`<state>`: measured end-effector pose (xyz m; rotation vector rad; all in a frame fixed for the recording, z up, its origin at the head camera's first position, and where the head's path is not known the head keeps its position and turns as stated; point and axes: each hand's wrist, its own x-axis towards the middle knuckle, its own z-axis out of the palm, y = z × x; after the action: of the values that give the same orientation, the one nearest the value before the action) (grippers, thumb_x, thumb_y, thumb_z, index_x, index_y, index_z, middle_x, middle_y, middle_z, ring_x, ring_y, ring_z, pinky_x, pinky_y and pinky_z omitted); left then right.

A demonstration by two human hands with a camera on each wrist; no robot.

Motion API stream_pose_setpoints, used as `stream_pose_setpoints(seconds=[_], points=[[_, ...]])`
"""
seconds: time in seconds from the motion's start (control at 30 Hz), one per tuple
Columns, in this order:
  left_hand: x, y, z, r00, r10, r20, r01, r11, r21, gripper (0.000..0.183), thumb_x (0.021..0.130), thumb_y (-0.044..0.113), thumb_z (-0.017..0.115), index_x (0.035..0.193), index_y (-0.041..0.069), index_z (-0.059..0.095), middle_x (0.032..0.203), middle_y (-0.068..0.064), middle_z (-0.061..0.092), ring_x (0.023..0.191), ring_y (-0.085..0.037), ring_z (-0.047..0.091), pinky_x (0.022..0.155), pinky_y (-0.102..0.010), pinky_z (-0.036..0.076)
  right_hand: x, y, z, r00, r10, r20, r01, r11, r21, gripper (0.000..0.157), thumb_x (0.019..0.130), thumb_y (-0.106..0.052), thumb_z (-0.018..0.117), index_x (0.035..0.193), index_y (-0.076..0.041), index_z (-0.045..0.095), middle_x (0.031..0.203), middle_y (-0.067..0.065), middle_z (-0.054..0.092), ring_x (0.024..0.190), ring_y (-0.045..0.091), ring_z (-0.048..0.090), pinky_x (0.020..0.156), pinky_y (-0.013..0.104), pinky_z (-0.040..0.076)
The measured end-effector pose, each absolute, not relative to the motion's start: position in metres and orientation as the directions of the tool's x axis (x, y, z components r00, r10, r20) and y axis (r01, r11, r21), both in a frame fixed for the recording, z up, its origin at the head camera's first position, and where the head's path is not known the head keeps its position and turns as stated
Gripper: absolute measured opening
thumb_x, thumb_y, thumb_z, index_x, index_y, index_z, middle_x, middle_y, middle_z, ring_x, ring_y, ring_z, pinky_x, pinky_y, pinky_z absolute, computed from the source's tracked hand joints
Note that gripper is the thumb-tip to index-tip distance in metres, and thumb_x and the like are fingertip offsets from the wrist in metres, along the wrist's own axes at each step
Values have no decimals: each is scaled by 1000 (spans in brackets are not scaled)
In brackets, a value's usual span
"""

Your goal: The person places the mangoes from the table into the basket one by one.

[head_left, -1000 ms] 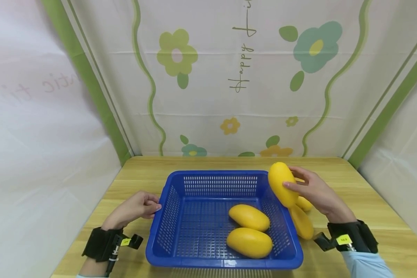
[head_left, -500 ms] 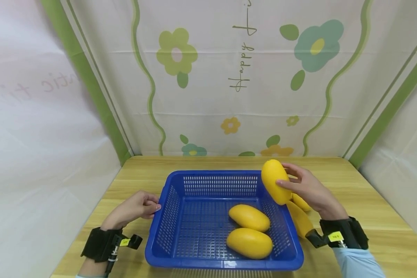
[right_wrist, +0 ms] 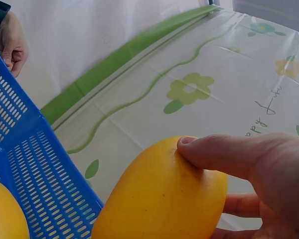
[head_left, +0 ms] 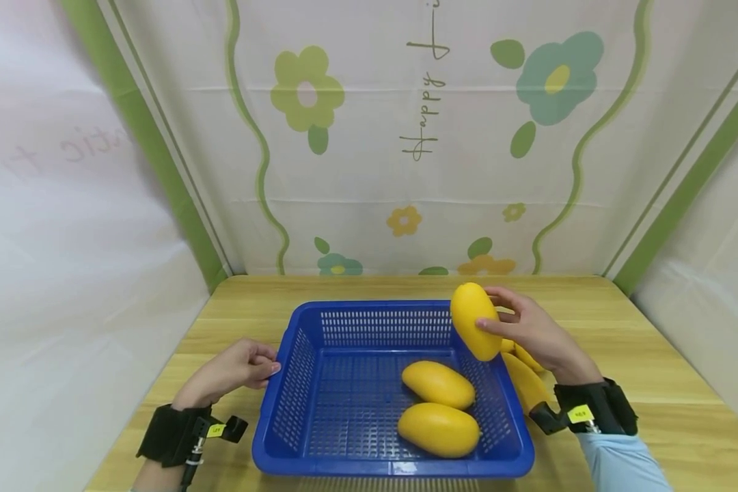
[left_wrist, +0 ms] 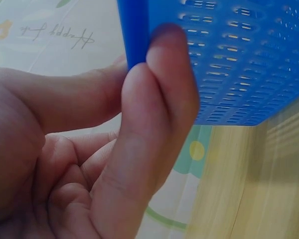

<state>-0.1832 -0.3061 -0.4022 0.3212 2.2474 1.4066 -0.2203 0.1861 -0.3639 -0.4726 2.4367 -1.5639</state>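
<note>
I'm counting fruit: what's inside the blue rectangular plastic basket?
In the blue plastic basket, two yellow oval mangoes lie toward its right side. A third yellow mango in the right hand covers the far right corner; the floor beneath the two is hidden.

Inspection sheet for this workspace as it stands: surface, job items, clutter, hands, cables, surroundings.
Surface: pale wood-grain table.
Job items: rectangular blue perforated plastic basket, two smooth yellow oval fruits inside; a third yellow oval fruit held up by its right rim; more yellow fruit on the table to the right, partly hidden, count unclear.
Clutter: nothing seen.
Left hand: pinches basket's left rim.
Right hand: grips third fruit.
Cables: black cable at left wrist, far end out of view.
Surroundings: white flower-printed sheet behind.
</note>
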Motion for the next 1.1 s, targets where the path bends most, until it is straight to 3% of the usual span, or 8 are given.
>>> stream_pose_setpoints(seconds=[0.27,0.57,0.9,1.1], points=[[-181,-310,-404,-864,427,-266,-65,430,900,26,101,8,57,118,-11,61,85,-8,71,90,-19,72,84,-37,61,-227,181,-371,-912,-409,-10,-160,380,-911,67,96,-23,68,150,-2,34,145,25,43,126,45,55,93,49,57],[-182,-308,-405,-865,423,-269,-69,432,899,26,101,8,57,118,-10,61,85,-7,71,90,-19,71,84,-36,61,-231,180,-375,-901,-434,-22,-157,373,-914,65,96,-22,68,149,-2,36,143,24,45,121,39,59,90,41,59],[-185,-305,-403,-873,413,-258,-39,470,882,23,101,11,57,112,-9,62,77,0,62,82,-14,66,80,-37,61,-234,175,-370,-879,-471,-67,-191,478,-857,70,93,-30,72,148,-4,39,144,21,50,130,45,51,95,48,56],[-182,-303,-401,-879,402,-255,-41,470,882,23,100,11,57,110,-9,61,76,0,59,83,-14,66,80,-34,61,-237,169,-365,-859,-507,-66,-251,530,-810,69,92,-30,73,147,-3,42,143,21,50,124,41,57,90,41,57]])
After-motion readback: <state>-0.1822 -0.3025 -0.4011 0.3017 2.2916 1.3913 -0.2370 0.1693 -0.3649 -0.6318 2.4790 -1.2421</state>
